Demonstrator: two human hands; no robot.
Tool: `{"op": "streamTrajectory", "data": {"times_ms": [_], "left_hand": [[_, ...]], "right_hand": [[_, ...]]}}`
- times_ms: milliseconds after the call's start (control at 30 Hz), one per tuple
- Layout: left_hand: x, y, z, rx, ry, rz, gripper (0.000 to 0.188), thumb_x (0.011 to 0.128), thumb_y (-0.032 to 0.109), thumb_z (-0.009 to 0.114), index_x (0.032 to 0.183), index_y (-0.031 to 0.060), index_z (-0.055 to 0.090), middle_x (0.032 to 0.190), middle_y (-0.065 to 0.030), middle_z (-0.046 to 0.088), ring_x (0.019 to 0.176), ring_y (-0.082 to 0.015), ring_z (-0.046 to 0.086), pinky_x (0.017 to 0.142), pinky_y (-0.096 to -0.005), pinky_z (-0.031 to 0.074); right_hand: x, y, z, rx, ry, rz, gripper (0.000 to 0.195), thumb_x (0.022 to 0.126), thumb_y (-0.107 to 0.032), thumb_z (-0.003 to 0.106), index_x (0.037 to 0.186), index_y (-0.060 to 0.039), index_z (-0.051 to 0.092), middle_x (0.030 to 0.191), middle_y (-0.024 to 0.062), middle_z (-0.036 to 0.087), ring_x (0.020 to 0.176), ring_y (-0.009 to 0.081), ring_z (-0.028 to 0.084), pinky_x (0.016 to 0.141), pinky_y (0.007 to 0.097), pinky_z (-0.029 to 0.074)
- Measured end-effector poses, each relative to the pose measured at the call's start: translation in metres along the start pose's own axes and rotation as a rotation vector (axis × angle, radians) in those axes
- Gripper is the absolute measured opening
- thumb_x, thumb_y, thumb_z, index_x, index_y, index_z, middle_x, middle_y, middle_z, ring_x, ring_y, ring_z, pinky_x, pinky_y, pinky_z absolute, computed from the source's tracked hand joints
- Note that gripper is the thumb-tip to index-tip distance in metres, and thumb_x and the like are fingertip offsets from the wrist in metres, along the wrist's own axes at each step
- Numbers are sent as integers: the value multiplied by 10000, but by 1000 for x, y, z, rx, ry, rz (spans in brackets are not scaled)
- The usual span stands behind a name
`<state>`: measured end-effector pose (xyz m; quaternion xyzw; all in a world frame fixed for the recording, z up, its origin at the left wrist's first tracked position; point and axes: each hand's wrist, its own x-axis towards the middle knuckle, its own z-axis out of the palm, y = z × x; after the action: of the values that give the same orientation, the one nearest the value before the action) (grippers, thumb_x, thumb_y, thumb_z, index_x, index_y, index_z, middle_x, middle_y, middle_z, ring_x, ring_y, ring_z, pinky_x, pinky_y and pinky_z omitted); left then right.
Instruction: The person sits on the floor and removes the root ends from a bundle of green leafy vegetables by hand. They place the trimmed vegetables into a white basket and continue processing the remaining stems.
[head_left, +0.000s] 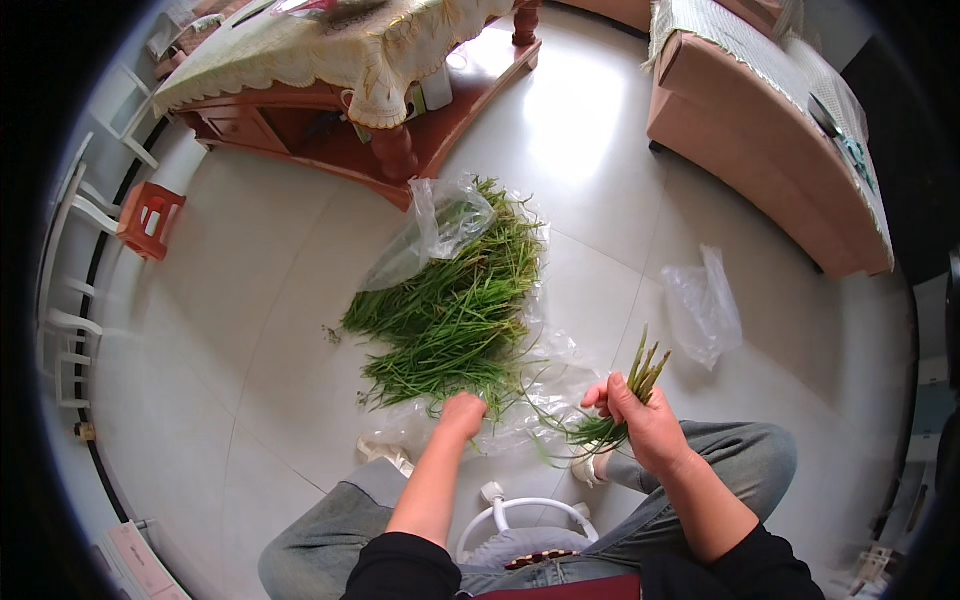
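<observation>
A large heap of long, thin green vegetable stalks (457, 315) lies on a clear plastic sheet (559, 349) on the floor in front of me. At the heap's near edge is my left hand (463, 415), its fingers curled down among loose strands. The back of that hand hides whether anything is pinched in it. To the right, my right hand (649, 424) grips a small bunch of stalks (646, 375) above the floor. Their pale, thicker ends point up and away from me, while the thin green ends droop to the left beneath my fingers.
A clear plastic bag (450, 221) partly covers the heap's far end. Another crumpled bag (701, 307) lies at right. Beyond stand a wooden table (394, 154) with a cloth and a sofa (739, 139). A red plastic stool (150, 220) is at left.
</observation>
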<state>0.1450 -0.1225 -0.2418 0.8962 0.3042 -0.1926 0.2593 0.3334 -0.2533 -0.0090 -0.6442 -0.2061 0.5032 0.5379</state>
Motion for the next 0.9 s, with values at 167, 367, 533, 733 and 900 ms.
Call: {"op": "streamTrajectory", "data": {"times_ms": [167,367,533,733,900], "left_hand": [[-4,-12,-44,-464,-44,-57,220,655,218,660,829,83,649,775,-78,632,691,-170,587,643,-279,455],[-34,23,-126,-1200,18,65,171,742,151,625,836,8,625,730,-11,598,627,-77,515,604,-210,422],[-63,42,-157,-1590,27,154,170,774,131,591,861,-15,602,737,-49,594,642,-93,544,545,-214,453],[-75,57,-165,-1721,-65,155,180,787,108,558,886,-41,580,779,-114,608,661,-163,601,562,-258,518],[-80,79,-168,-1744,-105,135,186,788,116,558,879,-45,582,798,-130,611,686,-178,609,587,-279,531]], "right_hand": [[-1,-5,-8,220,27,-16,376,872,-345,430,662,-46,517,661,61,569,645,105,510,641,246,415],[-9,-10,-5,201,-49,-14,333,867,-295,457,703,-16,535,547,14,479,534,92,468,544,220,394],[-18,-13,3,52,-56,51,213,828,-192,525,805,14,577,580,17,493,470,70,413,503,218,395],[-24,-2,18,-143,-63,69,227,779,-203,597,908,-17,611,750,14,596,543,47,483,519,181,408],[-24,5,27,-181,-78,98,203,759,-200,626,875,-32,619,663,-35,556,554,33,461,500,196,399]]}}
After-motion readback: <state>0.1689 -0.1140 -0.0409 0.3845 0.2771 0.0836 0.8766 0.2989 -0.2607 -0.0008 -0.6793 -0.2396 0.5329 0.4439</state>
